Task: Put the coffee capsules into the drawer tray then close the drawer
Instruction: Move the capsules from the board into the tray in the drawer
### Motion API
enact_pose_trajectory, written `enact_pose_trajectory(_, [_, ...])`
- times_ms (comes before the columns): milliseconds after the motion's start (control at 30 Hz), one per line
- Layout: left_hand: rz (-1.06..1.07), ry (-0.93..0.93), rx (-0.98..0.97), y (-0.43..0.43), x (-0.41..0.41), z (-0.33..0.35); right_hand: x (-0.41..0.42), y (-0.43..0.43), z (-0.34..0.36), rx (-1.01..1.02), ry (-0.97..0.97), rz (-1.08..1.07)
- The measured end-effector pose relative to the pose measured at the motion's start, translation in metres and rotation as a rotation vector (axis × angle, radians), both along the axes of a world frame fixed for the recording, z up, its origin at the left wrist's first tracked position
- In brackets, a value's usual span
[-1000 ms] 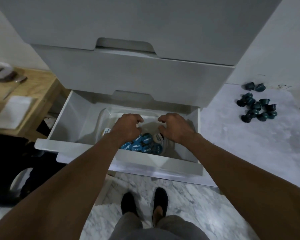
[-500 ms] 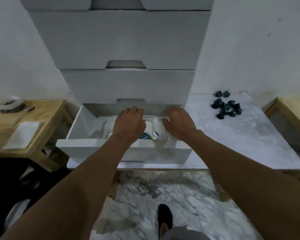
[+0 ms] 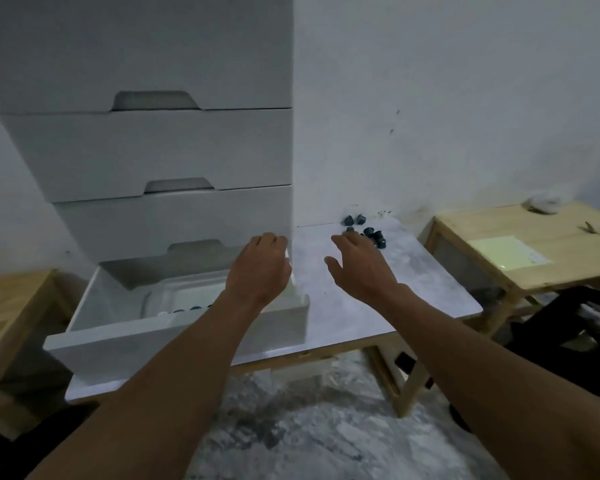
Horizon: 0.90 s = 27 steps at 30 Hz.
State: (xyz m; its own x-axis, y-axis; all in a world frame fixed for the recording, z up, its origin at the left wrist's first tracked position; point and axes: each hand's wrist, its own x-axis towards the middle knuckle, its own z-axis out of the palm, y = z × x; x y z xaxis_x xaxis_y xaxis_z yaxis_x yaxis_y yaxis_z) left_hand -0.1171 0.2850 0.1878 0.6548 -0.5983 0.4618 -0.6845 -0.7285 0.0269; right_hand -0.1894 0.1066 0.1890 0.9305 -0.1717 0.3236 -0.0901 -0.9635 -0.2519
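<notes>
1. Standing pulled out at the foot of a white cabinet (image 3: 153,150), the bottom drawer (image 3: 187,337) holds a clear plastic tray (image 3: 160,296). A few blue-topped capsules (image 3: 184,309) show along the tray's near edge, and the drawer front hides the rest of the tray.
2. Dark teal, cup-shaped loose capsules (image 3: 374,233) lie clustered at the back edge of the tabletop (image 3: 378,306), close to the wall and just right of the cabinet's corner.
3. The cabinet and drawer are smooth matte white, with notches cut into the drawer fronts as handles. The tabletop is pale grey with marble veining and a rounded corner, and it sits on light wooden legs.
4. The left hand (image 3: 260,271) hovers over the drawer's right rear corner, back upward. Its fingers are loosely bent downward, with nothing seen in them.
5. The right hand (image 3: 361,271) hangs palm down over the tabletop, fingers spread and relaxed, thumb out to the left, holding nothing. Its fingertips reach the near side of the cluster, and contact cannot be told.
6. A pale wooden table (image 3: 534,244) stands beyond the tabletop's right edge and carries a sheet of paper (image 3: 506,252).
</notes>
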Motion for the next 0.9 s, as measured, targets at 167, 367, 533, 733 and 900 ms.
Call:
enact_pose_trajectory(167, [-0.073,0.019,0.020,-0.060,-0.004,-0.002,-0.021,-0.054,0.003,0.028,-0.014,-0.073])
enact_pose_trajectory(367, [-0.088,0.080,0.011,-0.152,-0.007,-0.014,-0.028,-0.141,-0.012,0.066,0.037,-0.115])
enact_pose_trajectory(533, [-0.045,0.140,-0.017,-0.231,-0.003,-0.026,-0.023,-0.216,-0.019,0.056,0.087,-0.102])
enact_pose_trajectory(733, [0.014,0.208,-0.053,-0.297,0.008,-0.039,-0.005,-0.291,-0.023,0.046,0.149,-0.050])
enact_pose_trajectory(900, [0.072,0.227,-0.022,-0.320,0.027,-0.048,0.023,-0.319,-0.033,0.077,0.178,-0.008])
